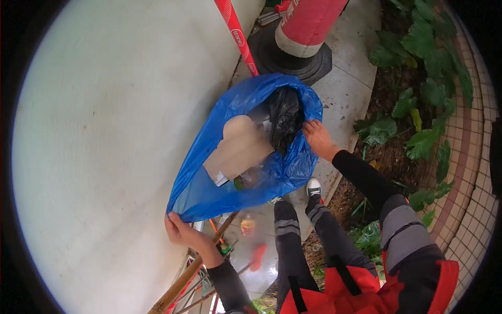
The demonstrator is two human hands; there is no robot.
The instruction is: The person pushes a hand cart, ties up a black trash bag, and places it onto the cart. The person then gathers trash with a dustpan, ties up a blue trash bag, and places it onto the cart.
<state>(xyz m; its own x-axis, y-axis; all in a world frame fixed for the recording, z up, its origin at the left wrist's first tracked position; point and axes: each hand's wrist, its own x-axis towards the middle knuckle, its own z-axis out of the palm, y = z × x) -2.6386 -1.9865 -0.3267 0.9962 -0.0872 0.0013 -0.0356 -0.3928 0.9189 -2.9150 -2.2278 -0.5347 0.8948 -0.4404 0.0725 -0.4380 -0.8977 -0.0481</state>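
Observation:
A blue plastic bag (206,147) is stretched wide between my two hands, its mouth facing up at me. My left hand (184,234) grips the rim at the lower left corner, close to the pale wall. On the opposite side, my right hand (319,139) has its fingers closed over the right rim. Inside the bag lie a piece of brown cardboard (238,149) and a black plastic bag (285,118). Smaller bits at the bottom are partly hidden and blurred.
A pale wall (115,131) runs along the left. Beyond the bag stand a red-and-white post (308,29) on a black base and a red pole (238,37). Leafy plants (408,104) grow on the right. Wooden poles (183,285) lean below my left hand.

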